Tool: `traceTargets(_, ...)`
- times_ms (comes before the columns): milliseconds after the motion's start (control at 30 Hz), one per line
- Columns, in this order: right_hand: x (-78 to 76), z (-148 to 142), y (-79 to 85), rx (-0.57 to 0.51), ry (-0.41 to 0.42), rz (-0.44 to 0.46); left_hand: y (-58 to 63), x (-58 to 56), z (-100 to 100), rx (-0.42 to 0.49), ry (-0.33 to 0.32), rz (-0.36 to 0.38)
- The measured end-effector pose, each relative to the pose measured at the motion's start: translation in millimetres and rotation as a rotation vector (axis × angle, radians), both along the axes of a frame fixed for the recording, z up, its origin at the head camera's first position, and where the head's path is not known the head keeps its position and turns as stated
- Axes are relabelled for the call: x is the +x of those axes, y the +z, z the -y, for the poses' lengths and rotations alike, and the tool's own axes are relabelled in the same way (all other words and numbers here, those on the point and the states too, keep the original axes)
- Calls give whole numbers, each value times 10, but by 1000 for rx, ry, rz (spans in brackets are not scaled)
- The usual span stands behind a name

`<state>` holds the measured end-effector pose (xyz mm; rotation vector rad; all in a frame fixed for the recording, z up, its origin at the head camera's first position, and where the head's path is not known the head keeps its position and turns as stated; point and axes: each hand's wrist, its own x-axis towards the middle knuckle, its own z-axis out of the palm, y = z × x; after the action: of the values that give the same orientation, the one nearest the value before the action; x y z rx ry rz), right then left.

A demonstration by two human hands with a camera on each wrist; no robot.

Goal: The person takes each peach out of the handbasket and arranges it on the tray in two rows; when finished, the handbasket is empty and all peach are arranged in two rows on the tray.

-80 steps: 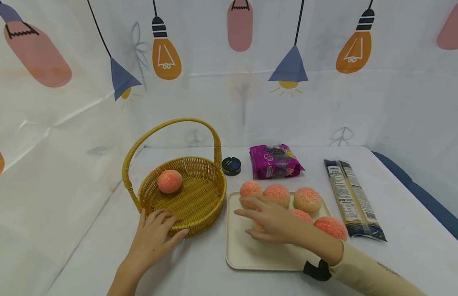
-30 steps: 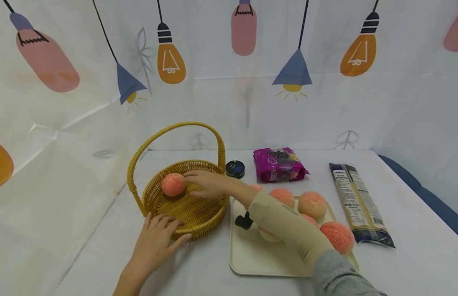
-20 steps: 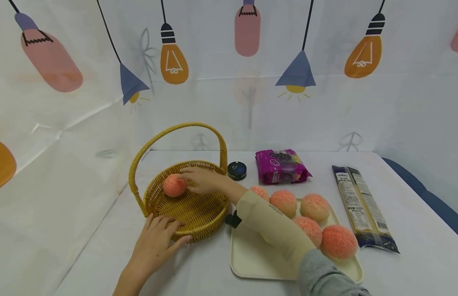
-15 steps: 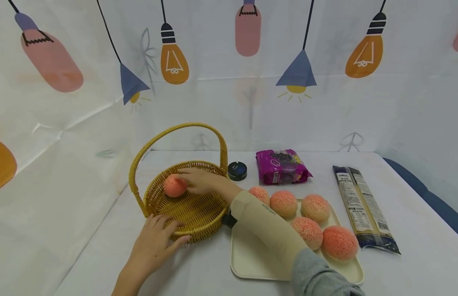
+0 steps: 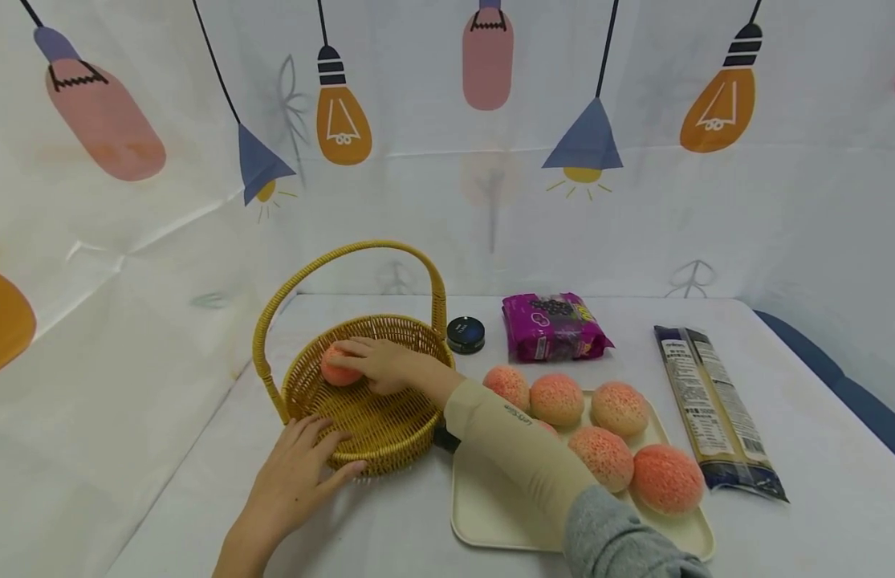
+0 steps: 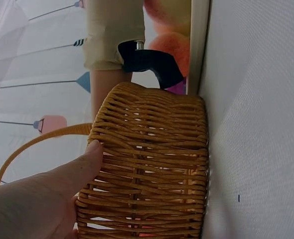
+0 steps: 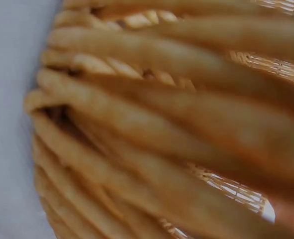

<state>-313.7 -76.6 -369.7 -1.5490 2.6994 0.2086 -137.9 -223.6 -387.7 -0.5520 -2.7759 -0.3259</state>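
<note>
My right hand (image 5: 389, 366) reaches into a yellow woven basket (image 5: 382, 457) with a tall arched handle. Its fingers curl over the top of a round pink peach (image 5: 340, 374) on the basket's left side. My left hand (image 5: 288, 482) holds the near-left rim: fingers lie over the edge, and in the left wrist view the thumb (image 6: 89, 162) presses on the outer weave. The right wrist view is filled by blurred basket wicker (image 7: 137, 124); the hand itself is mostly hidden there.
A cream tray (image 5: 501, 518) with several peaches (image 5: 601, 457) stands right of the basket. Behind are a round dark tin (image 5: 465, 334) and a purple grape packet (image 5: 555, 327). A long flat packet (image 5: 718, 413) lies at far right.
My right hand has moved left from over the tray into the basket, and its fingers have shifted from the peach's right side onto its top. The left hand stays at the rim.
</note>
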Motion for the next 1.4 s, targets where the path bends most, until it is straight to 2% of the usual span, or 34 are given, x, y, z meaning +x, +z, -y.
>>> traceTargets(200, 3, -188, 1, -29, -25, 2, 4, -15, -21, 17, -10, 20)
traceTargets(300, 10, -338, 40, -26, -22, 35, 9, -18, -17, 18, -10, 28)
traceTargets(467, 46, -544, 238, 43, -61, 102, 11, -13, 12, 14, 3, 24)
traceTargets(600, 60, -660, 373, 84, -83, 102, 11, -12, 30, 13, 10, 19)
traceTargets(700, 65, -720, 403, 61, -82, 77, 9, -10, 29, 15, 7, 17)
traceTargets(867, 68, -714, 410, -39, -66, 41, 3, -12, 11, 11, -1, 18)
traceTargets(967, 47, -652, 374, -84, -50, 52, -8, -14, -3, 12, -3, 22)
traceTargets(1200, -25, -532, 225, -43, -64, 67, -20, -14, -27, 15, -11, 26)
traceTargets(1400, -3, -553, 229, -41, -118, 122, -22, -21, -4, 11, 0, 23)
